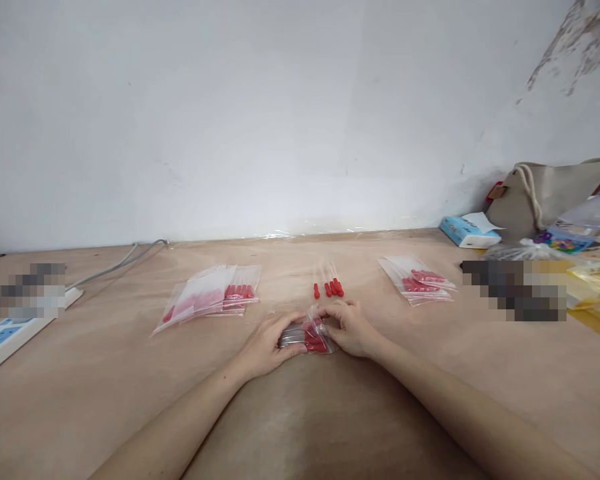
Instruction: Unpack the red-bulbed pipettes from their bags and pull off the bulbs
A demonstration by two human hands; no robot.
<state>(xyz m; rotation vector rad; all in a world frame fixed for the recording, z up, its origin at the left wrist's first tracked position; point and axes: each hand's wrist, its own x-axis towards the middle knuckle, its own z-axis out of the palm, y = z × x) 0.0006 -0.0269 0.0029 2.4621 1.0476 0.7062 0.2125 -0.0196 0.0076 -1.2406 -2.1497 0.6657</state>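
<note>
Between my two hands, at the near middle of the table, lies a clear plastic bag (315,335) of red-bulbed droppers, its bulbs toward the right. My left hand (270,341) has its thumb and fingers closed around the bag's left end, over the clear tubes. At the right end, my right hand (353,328) pinches the bag's plastic edge with bent fingers. Just beyond my hands lie several loose droppers (334,288) with red bulbs and thin clear stems pointing to the wall.
Filled bags of droppers (205,293) are stacked at left, with another stack of bags (423,280) at right. A white power strip (30,332) lies far left. Tissues (467,232) and a beige bag (560,197) stand back right. Blurred dark objects lie on both sides.
</note>
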